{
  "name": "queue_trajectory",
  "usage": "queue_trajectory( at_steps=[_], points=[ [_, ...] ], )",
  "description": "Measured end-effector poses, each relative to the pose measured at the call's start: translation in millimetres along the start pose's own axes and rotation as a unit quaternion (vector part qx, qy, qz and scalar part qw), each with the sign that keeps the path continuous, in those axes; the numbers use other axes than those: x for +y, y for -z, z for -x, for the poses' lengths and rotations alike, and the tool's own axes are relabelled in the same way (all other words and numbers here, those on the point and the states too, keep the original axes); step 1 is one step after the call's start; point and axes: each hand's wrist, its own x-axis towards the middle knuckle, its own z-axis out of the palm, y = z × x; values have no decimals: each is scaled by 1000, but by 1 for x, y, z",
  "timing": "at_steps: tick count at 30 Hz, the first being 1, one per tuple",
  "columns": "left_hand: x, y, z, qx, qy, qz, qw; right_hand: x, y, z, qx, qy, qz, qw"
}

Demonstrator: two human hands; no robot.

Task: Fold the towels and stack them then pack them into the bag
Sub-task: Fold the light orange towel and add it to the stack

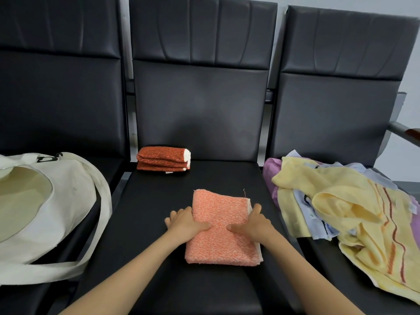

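A folded salmon-pink towel [221, 233] lies on the middle black seat [159, 196]. My left hand [185, 223] grips its left edge, thumb on top and fingers at the side. My right hand [254, 222] grips its right edge the same way. At the back left of that seat sits a folded dark orange towel [163, 158]. A cream tote bag [45, 201] lies open on the left seat. An unfolded heap of towels lies on the right seat: a yellow striped one [354, 210] on top, light blue [306, 212] and purple [271, 169] beneath.
Three black padded chairs stand side by side with tall backrests [200, 105]. A metal armrest [404, 131] sticks out at the far right. The bag's straps [100, 201] drape toward the gap between the left and middle seats.
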Motion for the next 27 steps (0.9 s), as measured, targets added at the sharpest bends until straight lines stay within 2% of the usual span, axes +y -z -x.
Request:
queue_trajectory(
  at_steps=[2,5,7,9,12,14,16,19,23,27],
  points=[
    [0,0,2,-24,-13,121,992,-2,4,3,-13,11,-55,998],
    [5,7,8,-72,-8,341,937,-1,12,3,-26,47,-177,983],
    [7,14,9,-71,-9,405,912,3,16,0,-48,43,-282,957],
    [8,25,8,-60,-17,465,883,3,23,-1,-76,22,-411,908],
    [6,41,8,-45,-67,524,848,6,35,-5,-126,-13,-581,804],
    [6,48,9,-44,-106,531,840,7,40,-5,-182,-32,-656,732],
    [5,53,11,-70,-124,525,839,9,38,-6,-232,-35,-681,694],
    [2,58,11,-112,-138,500,848,8,38,-6,-223,0,-650,727],
    [-3,59,10,-123,-143,496,848,5,43,1,-226,122,-586,768],
    [-9,62,9,-130,-196,380,894,4,48,7,-201,206,-475,831]
  ],
)
